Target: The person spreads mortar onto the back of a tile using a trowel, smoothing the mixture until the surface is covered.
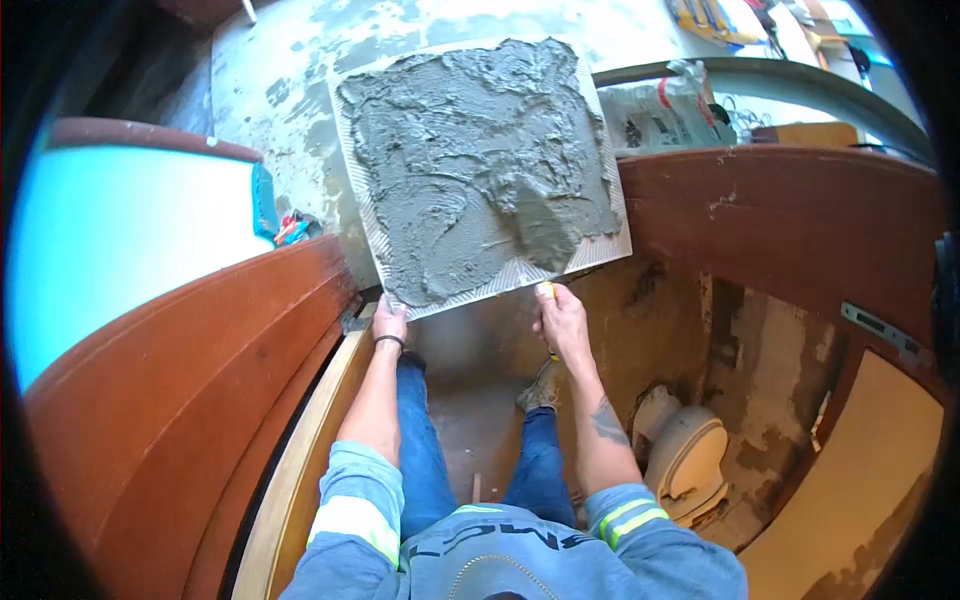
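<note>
A large square tile [623, 238] lies in front of me with its ribbed back up, most of it under a thick, uneven layer of grey mortar [430, 150]. My left hand [389, 320] grips the tile's near left corner. In my right hand [563, 322] is a trowel [545, 235], held by its handle, part of which shows yellow. The mortar-smeared blade rests on or just over the mortar by the tile's near edge, right of the middle. Where exactly the blade touches is hard to make out.
Brown wooden door frames [780, 205] stand to the right and left. A toilet [690, 455] is at the lower right. Beyond the right frame lies a plastic bag [665, 110] beside a long metal bar [800, 85]. My shoe [540, 388] stands on the floor below the tile.
</note>
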Motion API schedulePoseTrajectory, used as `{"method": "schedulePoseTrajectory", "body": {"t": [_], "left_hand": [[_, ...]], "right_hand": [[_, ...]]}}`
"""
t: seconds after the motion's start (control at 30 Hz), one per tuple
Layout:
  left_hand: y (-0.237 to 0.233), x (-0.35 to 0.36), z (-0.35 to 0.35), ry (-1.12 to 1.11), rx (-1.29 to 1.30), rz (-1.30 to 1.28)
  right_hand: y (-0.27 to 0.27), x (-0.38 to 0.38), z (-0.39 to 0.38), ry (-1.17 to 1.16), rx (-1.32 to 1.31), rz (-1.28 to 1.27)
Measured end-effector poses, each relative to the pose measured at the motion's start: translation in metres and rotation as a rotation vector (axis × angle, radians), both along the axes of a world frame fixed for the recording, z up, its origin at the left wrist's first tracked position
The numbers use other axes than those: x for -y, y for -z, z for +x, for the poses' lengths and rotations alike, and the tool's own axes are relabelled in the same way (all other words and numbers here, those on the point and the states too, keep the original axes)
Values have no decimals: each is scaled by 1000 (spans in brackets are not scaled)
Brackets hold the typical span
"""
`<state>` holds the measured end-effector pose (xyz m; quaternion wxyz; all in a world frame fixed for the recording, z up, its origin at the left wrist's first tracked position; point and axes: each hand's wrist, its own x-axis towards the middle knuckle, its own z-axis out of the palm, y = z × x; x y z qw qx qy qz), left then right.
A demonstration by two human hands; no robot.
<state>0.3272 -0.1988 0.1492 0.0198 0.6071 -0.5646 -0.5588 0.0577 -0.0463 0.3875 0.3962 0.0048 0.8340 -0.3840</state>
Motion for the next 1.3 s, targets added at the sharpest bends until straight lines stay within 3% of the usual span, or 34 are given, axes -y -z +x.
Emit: {"method": "schedulePoseTrajectory", "body": {"t": [0.1, 0.23, 0.27, 0.37, 0.43, 0.53, 0.57, 0.6, 0.7, 0.8, 0.9, 1.03, 1.1, 1.17, 1.23, 1.3], "left_hand": [[-14, -1, -5, 99, 120, -110], [2, -2, 2, 41, 32, -88], [-32, 4, -13, 162, 220, -92], [-46, 5, -21, 157, 145, -70], [-47, 6, -23, 120, 145, -18], [-32, 9, -13, 119, 51, -20], [-49, 9, -23, 122, 10, 4], [-67, 6, -34, 135, 237, 20], [-47, 8, -21, 48, 140, 72], [-29, 13, -11, 117, 212, 33], [-23, 11, -9, 13, 79, 59], [-9, 13, 0, 84, 37, -6], [-15, 12, -1, 175, 185, -45], [-14, 9, 1, -9, 58, 46], [-10, 14, 0, -4, 78, 18], [-39, 14, -15, 201, 252, 39]], "right_hand": [[30, -23, -28, -178, 32, 86], [51, -65, -49, 96, 150, 20], [52, -78, -53, 143, 144, 22], [50, -111, -68, 191, 146, 17], [44, -129, -87, -109, 30, 187], [53, -158, -140, -126, 143, 124], [56, -167, -149, -131, 161, 85], [59, -177, -150, -126, 167, 84], [63, -193, -149, 28, 250, -17], [68, -204, -133, 162, 257, -56], [56, -204, -137, 113, 180, 25], [54, -219, -160, 108, 152, 129], [40, -219, -153, 8, 118, 104], [29, -221, -135, -20, 117, 144], [21, -226, -124, 225, 290, -59], [21, -228, -130, 225, 311, -101]]}}
